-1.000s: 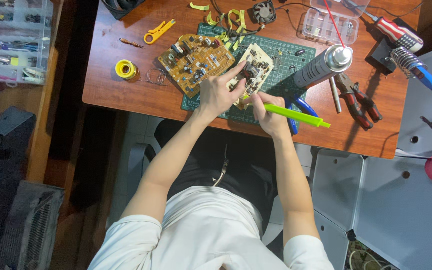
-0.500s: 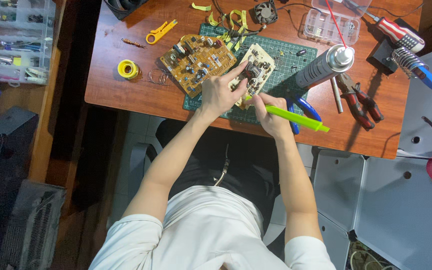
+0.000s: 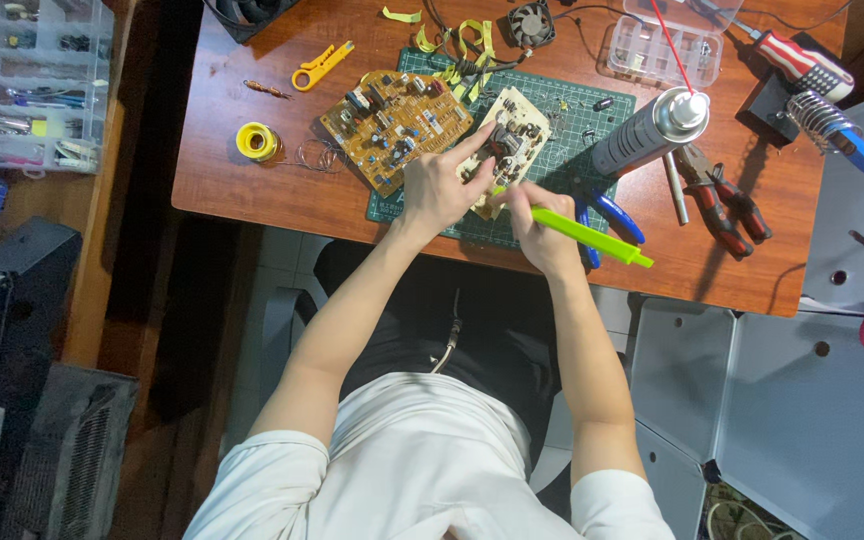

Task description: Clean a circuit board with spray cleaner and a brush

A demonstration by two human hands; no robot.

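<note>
1. Left hand [image 3: 439, 188] lies flat, fingers spread, on the near edge of a small pale circuit board [image 3: 512, 140]; index finger stretched along its top. Reads as a pinning grip, so the board does not skate on the green cutting mat [image 3: 592, 110] under it.
2. Right hand [image 3: 544, 230] is closed round a bright green tool [image 3: 584, 235], held pen-fashion. Its working tip points up at the board's lower corner, just beside the left thumb; the tail sticks out to the right, away from the board. Tip itself is hidden by the fingers, so contact cannot be told.
3. A larger brown circuit board [image 3: 392, 125] lies just left of the left hand, half on the mat, touched by neither hand. Looks set aside.
4. Right of the right hand: blue-handled pliers [image 3: 607, 212] tucked partly under the green tool, a spray can [image 3: 649, 130] lying on its side, then red-handled pliers [image 3: 722, 195]. All within short reach of the tool hand.
5. Beyond the left hand, further left: yellow solder spool [image 3: 257, 141] with loose wire trailing, and a yellow wire stripper [image 3: 320, 66].
6. Soldering iron [image 3: 837, 135] is parked far right, well apart from both hands.
</note>
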